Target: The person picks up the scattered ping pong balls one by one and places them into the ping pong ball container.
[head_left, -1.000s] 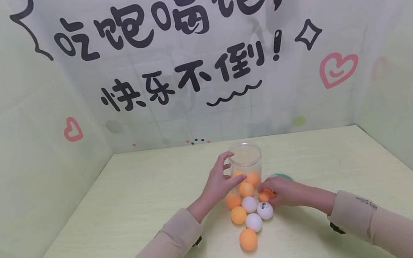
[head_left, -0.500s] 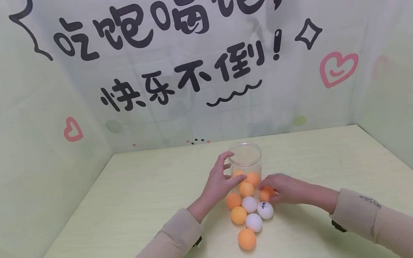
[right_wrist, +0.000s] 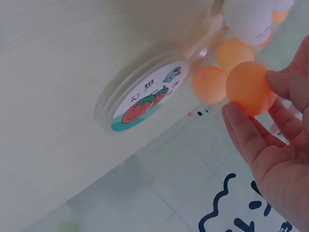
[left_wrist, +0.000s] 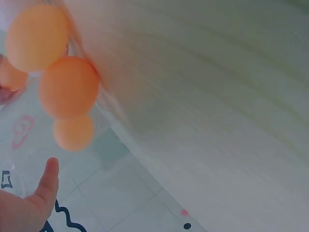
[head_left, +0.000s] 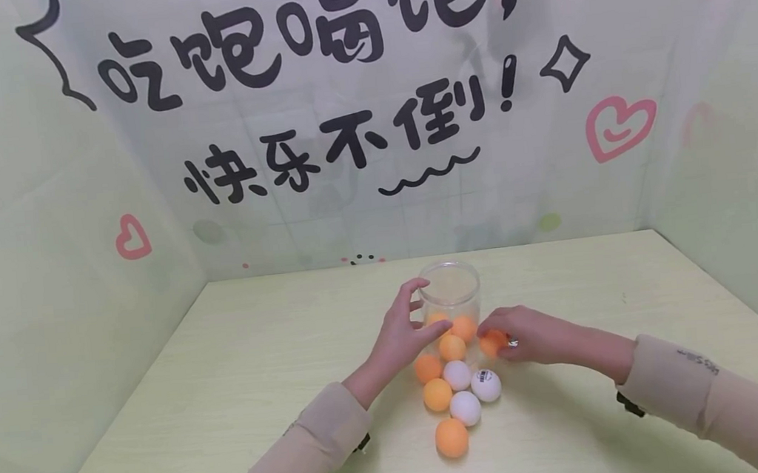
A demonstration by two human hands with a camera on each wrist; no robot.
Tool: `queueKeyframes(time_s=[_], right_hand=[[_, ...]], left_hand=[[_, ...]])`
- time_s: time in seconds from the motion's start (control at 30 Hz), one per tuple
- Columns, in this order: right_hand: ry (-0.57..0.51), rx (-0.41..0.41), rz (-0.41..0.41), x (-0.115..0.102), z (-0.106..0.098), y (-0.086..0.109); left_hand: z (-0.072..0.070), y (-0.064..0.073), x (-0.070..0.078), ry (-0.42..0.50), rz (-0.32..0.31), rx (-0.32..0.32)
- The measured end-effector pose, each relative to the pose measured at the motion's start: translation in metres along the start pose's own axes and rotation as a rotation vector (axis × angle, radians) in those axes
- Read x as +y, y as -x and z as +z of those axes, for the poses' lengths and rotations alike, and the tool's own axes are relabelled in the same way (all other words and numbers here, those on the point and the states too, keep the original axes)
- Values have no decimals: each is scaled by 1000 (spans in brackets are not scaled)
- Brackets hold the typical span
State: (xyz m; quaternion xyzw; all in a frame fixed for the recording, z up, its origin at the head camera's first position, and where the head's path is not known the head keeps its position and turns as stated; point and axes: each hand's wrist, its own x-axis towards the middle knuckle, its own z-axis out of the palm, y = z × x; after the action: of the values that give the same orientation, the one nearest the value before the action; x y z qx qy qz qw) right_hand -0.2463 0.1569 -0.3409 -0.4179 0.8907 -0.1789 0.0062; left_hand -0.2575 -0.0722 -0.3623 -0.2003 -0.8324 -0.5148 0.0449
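An orange ball [head_left: 493, 344] is pinched between the thumb and curved fingers of the right hand [head_left: 537, 334], at about five o'clock from the clear jar [head_left: 452, 302]. The left hand [head_left: 400, 330] is at the jar's nine o'clock, thumb and fingers spread wide and curved round its wall. More orange balls [head_left: 464, 328] show at the jar's lower part; I cannot tell whether all are inside. Toward six o'clock, three white balls [head_left: 465, 408] and three loose orange balls [head_left: 437, 394] lie clustered on the desk [head_left: 281, 355]. In the right wrist view, a round lid [right_wrist: 149, 99] with a red-and-green picture lies at nine o'clock from the held ball. At twelve o'clock, beyond the desk, hangs a pale backdrop [head_left: 332, 229] with dark lettering.
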Motion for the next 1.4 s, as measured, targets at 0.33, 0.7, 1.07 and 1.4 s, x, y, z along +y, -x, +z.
queueKeyframes(time_s=[0.33,0.7,1.07,1.4], right_hand=[[8,34,-4,-8,-19,1],[38,-1,67,-14,-49,1],[87,55,51,-18,-73,-3],[132,72,55,-24,-85,-13]], left_hand=[[0,1,-1,-1,4,-5],[1,1,-2,-8,-5,0],[0,1,-3,-7,0,4],[1,0,-3,-15,-1,8]])
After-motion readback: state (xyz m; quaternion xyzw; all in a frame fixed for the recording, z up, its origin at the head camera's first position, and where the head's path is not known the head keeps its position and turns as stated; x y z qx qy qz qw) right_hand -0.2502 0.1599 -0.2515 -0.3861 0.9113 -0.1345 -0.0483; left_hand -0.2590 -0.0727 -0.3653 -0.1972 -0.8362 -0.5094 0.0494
